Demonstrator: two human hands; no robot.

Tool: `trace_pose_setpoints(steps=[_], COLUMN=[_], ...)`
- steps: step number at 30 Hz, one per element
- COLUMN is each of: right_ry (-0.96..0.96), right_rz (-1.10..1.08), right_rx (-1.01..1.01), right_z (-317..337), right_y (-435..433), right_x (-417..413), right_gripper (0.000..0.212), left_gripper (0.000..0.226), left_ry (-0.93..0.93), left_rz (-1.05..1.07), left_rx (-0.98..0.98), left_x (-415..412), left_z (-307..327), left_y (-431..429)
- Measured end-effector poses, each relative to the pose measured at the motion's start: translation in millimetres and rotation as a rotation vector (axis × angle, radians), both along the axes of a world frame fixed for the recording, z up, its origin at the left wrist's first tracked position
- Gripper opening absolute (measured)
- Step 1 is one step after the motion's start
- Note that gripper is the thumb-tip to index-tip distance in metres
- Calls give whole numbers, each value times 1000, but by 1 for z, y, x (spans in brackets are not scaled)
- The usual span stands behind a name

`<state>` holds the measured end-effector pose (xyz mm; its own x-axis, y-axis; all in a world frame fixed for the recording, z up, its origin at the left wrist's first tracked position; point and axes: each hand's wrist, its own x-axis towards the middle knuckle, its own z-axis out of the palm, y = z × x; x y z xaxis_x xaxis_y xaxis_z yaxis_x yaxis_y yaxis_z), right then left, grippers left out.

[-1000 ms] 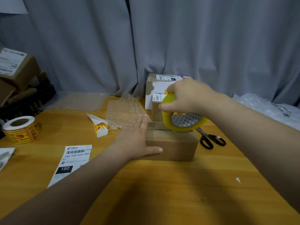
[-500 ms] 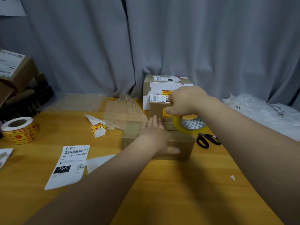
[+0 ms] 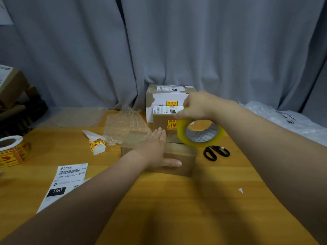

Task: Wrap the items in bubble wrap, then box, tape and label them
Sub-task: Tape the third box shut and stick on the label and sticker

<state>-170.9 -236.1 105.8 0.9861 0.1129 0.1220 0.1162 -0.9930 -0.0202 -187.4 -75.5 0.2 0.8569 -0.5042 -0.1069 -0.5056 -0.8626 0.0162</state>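
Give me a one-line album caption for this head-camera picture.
Left hand presses flat on a box while the right hand holds a tape roll at its far edge, scissors alongside.

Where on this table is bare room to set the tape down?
Bare wood: the near strip in front of the brown cardboard box, between the white shipping label and the black scissors. Crowded behind: clear bubble wrap and two labelled boxes.

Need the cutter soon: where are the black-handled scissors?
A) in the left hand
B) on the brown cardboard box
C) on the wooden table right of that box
C: the black-handled scissors lie on the wooden table, right of the brown cardboard box, untouched.
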Motion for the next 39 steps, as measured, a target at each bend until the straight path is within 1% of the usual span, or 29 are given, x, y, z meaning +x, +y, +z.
trace_pose_setpoints(steps=[2, 4, 7, 9, 10, 12, 14, 16, 19, 21, 23, 26, 28, 29, 30, 31, 32, 34, 35, 36, 37, 38, 39], right_ry=[68, 163, 337, 398, 407, 407, 413, 411, 392, 367, 339, 350, 409, 453, 497, 548, 602, 648, 631, 595, 563, 553, 552], right_rz=[-50, -120, -241, -274, -274, -275, -272, -262, -281, -286, -291, -284, -272, -269, -262, -260, -260, -257, -252, -240, -230, -223, -213], right_rx=[-108, -137, -8, 30, 29, -1, -71, -120, -97, -91, -85, -73, -5, 76, 191, 326, 452, 652, 737, 822, 915, 1014, 1110], right_z=[-2, -14, -42, -55, -58, -59, -57, -55, -58, -62, -64, -60, -56, -55, -54, -54, -55, -61, -65, -68, -72, -75, -78], right_y=[-15, -28, -39, -40, -39, -39, -35, -32, -32, -32, -30, -31, -35, -38, -42, -44, -44, -41, -35, -27, -20, -10, -2], right_x=[-9, -16, -18, -16, -15, -13, -15, -17, -21, -26, -31, -41, -51, -57, -62, -67, -73, -80, -84, -89, -92, -96, -98], right_gripper=[47, 58, 75, 80, 79, 72, 65, 63, 70, 69, 65, 64, 62, 57, 50, 45, 45, 61, 59, 47, 32, 21, 18], left_gripper=[115, 115, 117, 112, 108, 102, 101, 102, 94, 89, 88, 85, 79, 73, 63, 51, 41, 38, 34, 27, 26, 34, 42], left_ry=[5, 14, 11, 31, 48, 62, 45, 30, 29, 32, -13, -98, -217, -299, -358, -365, -316, -130, -20, 82, 193, 307, 398], left_rz=[4, 11, 9, 11, 11, 23, 36, 4, -62, -38, 43, 137, 141, 118, 81, 50, 34, 88, 147, 208, 276, 340, 387], left_rx=[4, 11, 16, 18, 20, 50, 119, 136, 27, -32, 0, 114, 166, 150, 84, -1, -112, -387, -546, -719, -884, -1018, -1079], left_x=[2, 2, -2, -2, -2, -3, -7, -15, -13, -7, -5, -14, -20, -24, -27, -29, -31, -31, -30, -30, -31, -32, -32], left_z=[0, 2, 2, 3, 5, 7, 7, 5, 1, -1, -1, 1, 3, 3, 4, 3, 2, -4, -6, -7, -6, -5, -4], left_y=[5, 5, 1, 3, 4, -2, -20, -37, -26, 2, 24, 25, 21, 21, 20, 17, 13, 2, -3, -5, -6, -7, -5])
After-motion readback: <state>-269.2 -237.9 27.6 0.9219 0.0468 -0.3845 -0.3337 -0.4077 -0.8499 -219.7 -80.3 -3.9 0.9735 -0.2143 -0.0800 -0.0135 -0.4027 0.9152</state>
